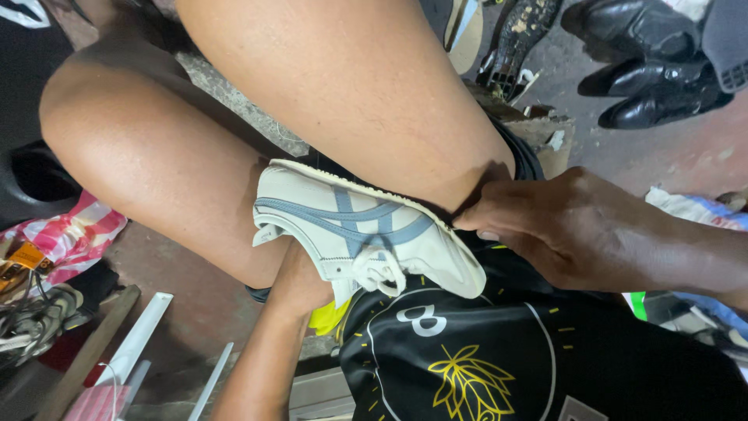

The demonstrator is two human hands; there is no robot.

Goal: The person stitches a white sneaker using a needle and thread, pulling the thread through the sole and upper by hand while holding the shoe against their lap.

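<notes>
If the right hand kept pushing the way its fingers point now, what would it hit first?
The right hand points left, fingertips already at the sole edge of the cream sneaker with blue stripes, wedged under the thigh. It would press into the sneaker first, probably; depth there is unclear.

One cream sneaker [366,234] with blue stripes, two hands, three black leather shoes [650,66], one striped bag [70,234].

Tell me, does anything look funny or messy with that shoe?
Yes. The white sneaker lies tipped on its side between the legs, its laces loose. The left hand is hidden behind it; the right hand presses at its sole edge.
</notes>
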